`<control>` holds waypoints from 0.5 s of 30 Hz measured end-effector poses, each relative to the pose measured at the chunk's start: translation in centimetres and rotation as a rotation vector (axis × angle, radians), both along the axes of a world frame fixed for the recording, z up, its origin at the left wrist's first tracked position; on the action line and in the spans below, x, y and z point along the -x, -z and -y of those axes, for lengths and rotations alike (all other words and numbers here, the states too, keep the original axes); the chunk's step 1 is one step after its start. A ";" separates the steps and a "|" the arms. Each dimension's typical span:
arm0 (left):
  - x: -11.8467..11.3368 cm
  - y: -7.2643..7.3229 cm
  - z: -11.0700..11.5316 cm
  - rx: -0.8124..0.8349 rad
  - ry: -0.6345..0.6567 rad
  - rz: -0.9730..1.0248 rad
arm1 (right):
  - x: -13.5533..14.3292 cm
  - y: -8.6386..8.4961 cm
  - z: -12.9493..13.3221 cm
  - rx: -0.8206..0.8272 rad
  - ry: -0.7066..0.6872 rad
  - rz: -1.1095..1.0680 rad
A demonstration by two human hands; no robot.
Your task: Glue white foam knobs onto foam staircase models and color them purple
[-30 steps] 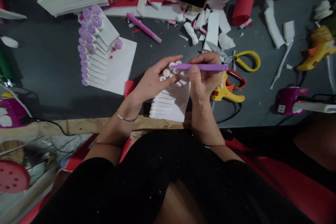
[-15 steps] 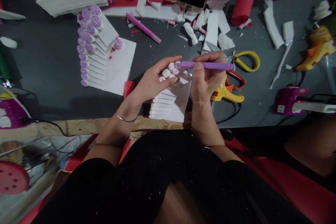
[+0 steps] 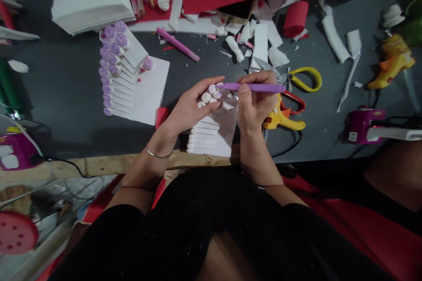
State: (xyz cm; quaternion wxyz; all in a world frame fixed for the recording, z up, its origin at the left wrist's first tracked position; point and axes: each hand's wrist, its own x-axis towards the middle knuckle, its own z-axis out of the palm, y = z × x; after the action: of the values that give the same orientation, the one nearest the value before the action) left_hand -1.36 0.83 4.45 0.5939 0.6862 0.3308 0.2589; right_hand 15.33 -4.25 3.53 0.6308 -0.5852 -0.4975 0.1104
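Note:
My left hand (image 3: 184,107) curls thumb and fingers around a cluster of white rolled-paper rosettes (image 3: 206,97), several with purple touches on top. They are at the upper end of a white paper piece (image 3: 227,138) with a row of white rolls along its left edge. Between the fingers of my right hand (image 3: 252,107) is a purple marker (image 3: 268,88), nearly level, its tip at the upper rosettes. Farther left, rosettes with purple tops (image 3: 114,47) line a second white card (image 3: 153,92). One loose purple rosette (image 3: 148,63) sits on that card.
Scissors with a yellow and a red handle (image 3: 311,80) and a yellow glue gun (image 3: 285,120) lie right of my right hand. A pink-purple marker (image 3: 178,45), paper scraps (image 3: 260,44) and a red roll (image 3: 296,19) are farther back. Another glue gun (image 3: 392,63) stands far right.
The whole view has shifted slightly, with the tabletop things lower in the picture. The marker's tip stays at the upper rosettes, and both hands keep their holds.

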 end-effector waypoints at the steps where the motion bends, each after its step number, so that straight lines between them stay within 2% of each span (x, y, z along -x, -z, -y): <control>1: 0.0 0.0 0.0 0.009 0.000 -0.003 | 0.0 0.0 0.0 0.007 0.001 -0.006; 12: 0.5 0.1 -0.2 0.035 -0.022 -0.004 | 0.3 0.3 0.1 -0.001 -0.106 -0.067; 15: 0.5 0.0 -0.2 0.046 -0.022 -0.012 | 0.3 0.4 0.0 -0.002 -0.089 -0.072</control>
State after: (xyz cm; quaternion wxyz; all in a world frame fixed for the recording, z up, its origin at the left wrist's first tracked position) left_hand -1.91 1.08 4.46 0.6047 0.6702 0.3477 0.2537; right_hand 15.03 -4.29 3.17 0.6433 -0.5577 -0.4999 0.1588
